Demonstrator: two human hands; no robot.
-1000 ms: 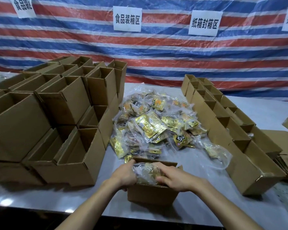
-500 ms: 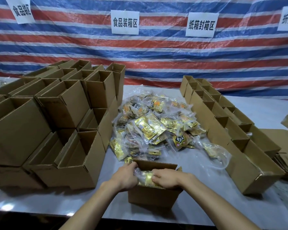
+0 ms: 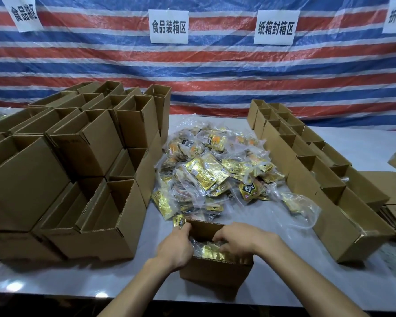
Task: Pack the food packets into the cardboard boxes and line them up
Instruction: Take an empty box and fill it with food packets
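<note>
While R hand [image 3: 240, 242] is curling fingers [image 3: 221, 240] onto packets [image 3: 209, 249] in the box [image 3: 215, 271], L hand [image 3: 176, 245] is hiding its own: can't tell. Pressing flat, below rim, is looking best.

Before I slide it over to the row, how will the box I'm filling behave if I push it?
It should slide easily: the table looks smooth and glossy. The box is corrugated card, so probably stiff, though its raised flap may flex. Tipping seems unlikely, with packets low inside.

Packing station: stacked cartons [image 3: 89, 156], zone signs [image 3: 169, 26]
</note>
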